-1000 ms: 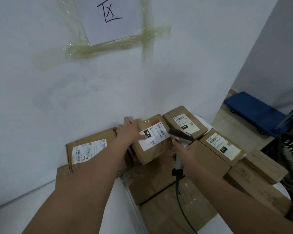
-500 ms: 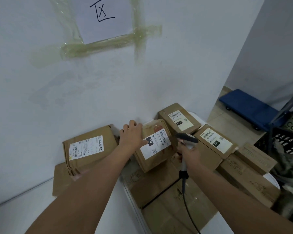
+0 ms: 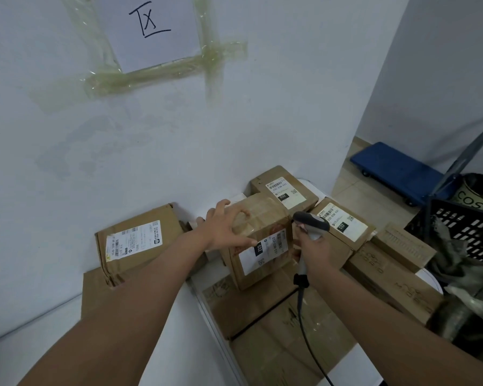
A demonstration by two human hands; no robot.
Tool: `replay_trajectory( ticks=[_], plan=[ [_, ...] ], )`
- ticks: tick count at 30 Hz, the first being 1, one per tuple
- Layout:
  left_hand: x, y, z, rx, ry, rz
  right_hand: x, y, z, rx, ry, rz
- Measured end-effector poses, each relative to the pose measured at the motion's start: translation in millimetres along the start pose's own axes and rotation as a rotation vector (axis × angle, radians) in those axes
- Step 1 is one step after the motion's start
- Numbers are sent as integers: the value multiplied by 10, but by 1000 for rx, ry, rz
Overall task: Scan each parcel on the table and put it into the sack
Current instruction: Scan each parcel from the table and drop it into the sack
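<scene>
Two hands engage one parcel (image 3: pixel 258 240) on the table (image 3: pixel 204 263): left hand (image 3: pixel 224 229) grips its top; right hand (image 3: pixel 314 250), just beside it, grips the scanner (image 3: pixel 310 224).

You had a brown taped parcel (image 3: pixel 258 240) tilted up on the flattened cardboard, white label with black 032 tag facing you; two labelled parcels (image 3: pixel 286 190) (image 3: pixel 339 222) lay flat behind it at the wall, another labelled parcel (image 3: pixel 135 242) lay left, well apart
</scene>
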State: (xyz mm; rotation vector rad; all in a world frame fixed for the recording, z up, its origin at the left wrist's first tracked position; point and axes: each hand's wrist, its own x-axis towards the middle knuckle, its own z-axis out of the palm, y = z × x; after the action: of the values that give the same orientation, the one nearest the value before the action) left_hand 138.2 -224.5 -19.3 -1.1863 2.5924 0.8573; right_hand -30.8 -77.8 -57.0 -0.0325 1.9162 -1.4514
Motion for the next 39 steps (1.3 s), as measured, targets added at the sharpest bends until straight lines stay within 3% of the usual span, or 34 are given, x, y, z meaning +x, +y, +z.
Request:
replay_trajectory(
  ticks=[3, 8, 14, 21, 32, 39],
  plan=[
    [-12, 65, -4, 154, -85, -76, -53, 19, -52, -11, -20, -3],
    [-84, 159, 54, 208, 27, -107, -179, 35, -241, -3, -15, -64],
    [-330, 77, 91, -72, 186, -122, -382, 13, -554, 9, -58, -115],
    [-659, 358, 534, -731, 359, -33, -568, -287, -984, -13, -142, -185],
    [-637, 1177, 1361, -996, 366, -131, -865, -713, -1892, -86, -326, -72],
    [-624, 1596, 1612, -998, 357, -125, -839, -742, -2240, -97, -414, -73]
  ],
)
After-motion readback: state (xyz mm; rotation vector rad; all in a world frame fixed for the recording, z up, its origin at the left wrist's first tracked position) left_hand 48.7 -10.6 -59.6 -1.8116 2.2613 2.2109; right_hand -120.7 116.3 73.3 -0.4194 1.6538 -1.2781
